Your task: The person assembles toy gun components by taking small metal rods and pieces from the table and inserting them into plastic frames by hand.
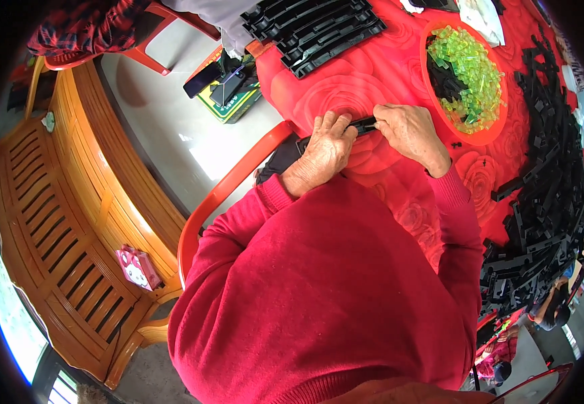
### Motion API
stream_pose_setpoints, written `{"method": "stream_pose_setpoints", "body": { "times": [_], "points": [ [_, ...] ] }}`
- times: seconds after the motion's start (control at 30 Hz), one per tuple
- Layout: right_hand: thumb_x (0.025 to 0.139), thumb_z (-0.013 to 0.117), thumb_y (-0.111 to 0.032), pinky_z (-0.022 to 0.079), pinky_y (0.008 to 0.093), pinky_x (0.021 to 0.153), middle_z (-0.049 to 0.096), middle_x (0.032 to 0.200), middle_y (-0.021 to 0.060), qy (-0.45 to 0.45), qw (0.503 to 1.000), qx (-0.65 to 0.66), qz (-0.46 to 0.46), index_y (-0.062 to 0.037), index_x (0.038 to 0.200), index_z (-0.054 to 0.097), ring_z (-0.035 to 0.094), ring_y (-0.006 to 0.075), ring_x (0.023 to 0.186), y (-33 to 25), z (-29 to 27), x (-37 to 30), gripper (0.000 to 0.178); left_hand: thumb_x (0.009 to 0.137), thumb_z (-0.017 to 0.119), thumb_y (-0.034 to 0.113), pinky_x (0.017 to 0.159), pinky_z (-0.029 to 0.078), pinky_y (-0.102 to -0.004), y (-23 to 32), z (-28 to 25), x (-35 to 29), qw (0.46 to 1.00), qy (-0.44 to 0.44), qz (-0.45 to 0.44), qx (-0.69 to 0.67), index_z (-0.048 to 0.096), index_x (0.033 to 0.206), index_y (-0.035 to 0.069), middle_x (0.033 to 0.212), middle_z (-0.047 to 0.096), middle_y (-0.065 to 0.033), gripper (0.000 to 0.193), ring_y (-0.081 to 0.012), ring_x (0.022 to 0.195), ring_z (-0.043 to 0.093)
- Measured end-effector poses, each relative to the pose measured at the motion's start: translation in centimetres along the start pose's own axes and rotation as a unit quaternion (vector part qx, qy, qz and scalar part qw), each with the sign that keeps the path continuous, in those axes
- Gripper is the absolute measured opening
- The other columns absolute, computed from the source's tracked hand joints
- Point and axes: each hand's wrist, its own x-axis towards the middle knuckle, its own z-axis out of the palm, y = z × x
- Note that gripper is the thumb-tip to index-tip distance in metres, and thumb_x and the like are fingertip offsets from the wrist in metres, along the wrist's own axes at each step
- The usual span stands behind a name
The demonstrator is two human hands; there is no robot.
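Note:
A long black plastic strip [363, 126] lies across in front of me, low over the red tablecloth. Its left part passes under my left hand [331, 147], which is closed around it with the fingers bent over the top. At the strip's right end is my right hand [408, 130], thumb and fingers pinched together against it. Whatever is between those fingertips is hidden. To the right stands an orange-red bowl [488, 139] of small translucent yellow-green plastic pieces [463, 74], with some black pieces [442, 79] at its left side.
Several long black strips [315, 37] lie side by side at the table's far edge. A big heap of black plastic parts [541, 202] covers the right side. Beside me at left are a red chair arm [228, 185], a wooden bench [70, 249], and a green-yellow box [231, 108] with a phone [201, 81].

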Motion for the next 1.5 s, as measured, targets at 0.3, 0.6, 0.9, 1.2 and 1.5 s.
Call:
{"method": "stream_pose_setpoints", "body": {
  "times": [0.3, 0.6, 0.9, 1.2, 1.5],
  "points": [
    [0.082, 0.059, -0.014, 0.043, 0.0457, 0.054, 0.060, 0.073, 0.0111, 0.023, 1.000, -0.010, -0.010, -0.0060, 0.078, 0.050, 0.061, 0.0330, 0.070, -0.3, 0.1, -0.1, 0.013, 0.077, 0.064, 0.007, 0.080, 0.044, -0.0418, 0.0, -0.2, -0.1, 1.000, 0.000, 0.019, 0.007, 0.059, 0.088, 0.003, 0.107, 0.055, -0.0134, 0.013, -0.0304, 0.094, 0.051],
    [0.084, 0.064, -0.013, 0.047, 0.0360, 0.056, 0.061, 0.075, 0.0107, 0.228, 0.964, 0.112, 0.079, -0.0037, 0.084, 0.055, 0.062, 0.0271, 0.065, -0.9, 1.4, -5.4, 0.013, 0.077, 0.066, 0.013, 0.083, 0.046, -0.0404, 0.4, -2.5, 1.2, 0.997, -0.072, 0.013, 0.014, 0.061, 0.086, 0.003, 0.108, 0.056, -0.0139, 0.015, -0.0307, 0.096, 0.053],
    [0.084, 0.065, -0.011, 0.047, 0.0301, 0.056, 0.061, 0.073, 0.0106, 0.304, 0.913, 0.210, 0.171, -0.0014, 0.083, 0.059, 0.061, 0.0211, 0.061, -1.1, 5.3, -10.6, 0.011, 0.081, 0.053, 0.018, 0.077, 0.048, -0.0364, -2.7, -5.0, 6.1, 0.913, -0.073, 0.332, 0.224, 0.051, 0.129, 0.023, 0.116, 0.054, -0.0131, 0.048, -0.0247, 0.095, 0.056],
    [0.083, 0.066, -0.010, 0.046, 0.0291, 0.055, 0.060, 0.072, 0.0104, 0.340, 0.897, 0.230, 0.165, -0.0009, 0.083, 0.059, 0.059, 0.0185, 0.060, -2.0, 5.7, -11.0, 0.011, 0.083, 0.053, 0.022, 0.075, 0.048, -0.0319, -2.7, -4.5, 8.8, 0.781, -0.138, 0.520, 0.316, 0.055, 0.116, 0.024, 0.133, 0.043, -0.0088, 0.033, -0.0200, 0.109, 0.049],
    [0.086, 0.065, -0.006, 0.039, 0.0211, 0.054, 0.053, 0.068, -0.0017, 0.414, 0.817, 0.346, 0.203, -0.0001, 0.085, 0.060, 0.046, 0.0047, 0.060, -0.4, 6.4, -12.1, 0.008, 0.074, 0.062, 0.023, 0.087, 0.040, -0.0384, -3.2, -5.2, 8.9, 0.861, -0.160, 0.401, 0.269, 0.059, 0.097, 0.012, 0.108, 0.054, -0.0075, 0.026, -0.0242, 0.104, 0.051]
  ]
}}
